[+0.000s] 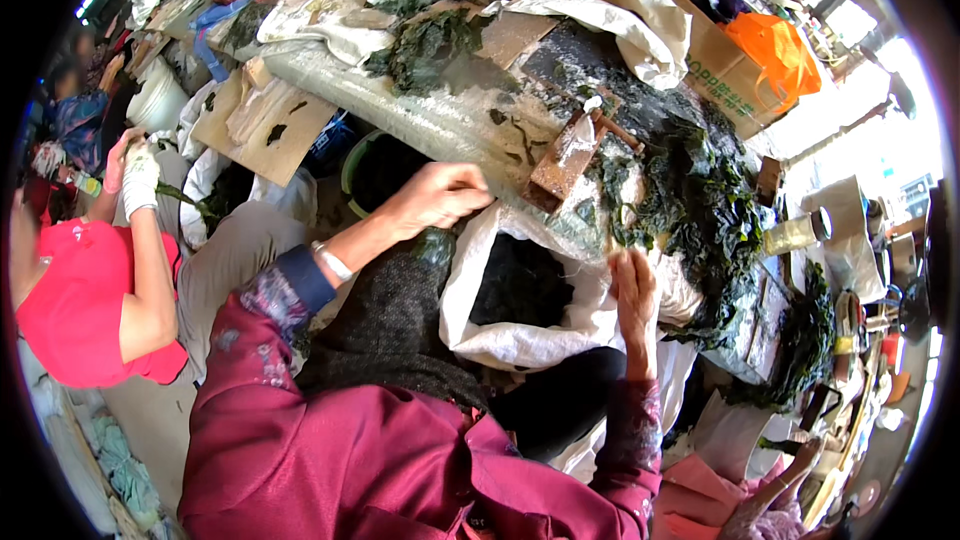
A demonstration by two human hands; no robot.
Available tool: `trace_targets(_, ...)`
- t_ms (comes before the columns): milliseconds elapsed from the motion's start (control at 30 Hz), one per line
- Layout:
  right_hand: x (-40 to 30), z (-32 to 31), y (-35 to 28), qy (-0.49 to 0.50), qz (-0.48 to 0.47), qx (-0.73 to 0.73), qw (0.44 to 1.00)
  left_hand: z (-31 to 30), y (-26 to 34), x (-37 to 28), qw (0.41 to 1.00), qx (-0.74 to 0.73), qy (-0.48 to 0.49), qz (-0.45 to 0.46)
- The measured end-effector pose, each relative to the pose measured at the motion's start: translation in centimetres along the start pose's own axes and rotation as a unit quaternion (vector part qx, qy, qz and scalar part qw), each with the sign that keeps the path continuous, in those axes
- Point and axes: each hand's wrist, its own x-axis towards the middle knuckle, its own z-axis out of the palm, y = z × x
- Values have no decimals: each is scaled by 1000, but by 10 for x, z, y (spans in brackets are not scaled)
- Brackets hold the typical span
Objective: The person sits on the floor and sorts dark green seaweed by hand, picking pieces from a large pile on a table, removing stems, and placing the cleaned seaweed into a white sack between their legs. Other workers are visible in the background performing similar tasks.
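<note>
My left hand (446,199), fingers curled, is over the left rim of a white woven sack (469,337); a dark bit shows at its fingertips, too small to name. My right hand (634,281) is at the sack's right side by the table edge, fingers together; whether it holds something cannot be told. Dark material (521,281) lies inside the sack between my hands. Wet dark green seaweed (675,187) is heaped on the table (457,120) beyond my right hand. A rusty metal block-like fixture (566,161) stands on the table between the hands, a whitish scrap on top.
A co-worker in a red shirt (97,300) sits at the left, another person (757,495) at the lower right. A green-rimmed tub (352,165) stands under the table's edge. A lidded jar (795,232) and an orange bag (776,52) are at the right.
</note>
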Motion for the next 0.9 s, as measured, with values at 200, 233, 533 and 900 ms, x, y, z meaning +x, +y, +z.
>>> trace_targets(200,29,39,-54,-115,-232,-63,964,41,19,23,981,-147,-106,-76)
trace_targets(233,27,42,-50,-176,-158,-15,971,43,16,23,974,-175,-115,-91)
trace_targets(533,-2,52,-6,-201,26,37,979,37,-13,13,994,49,-93,-11)
trace_targets(900,118,59,-18,154,-352,-253,888,13,10,134,949,204,104,217)
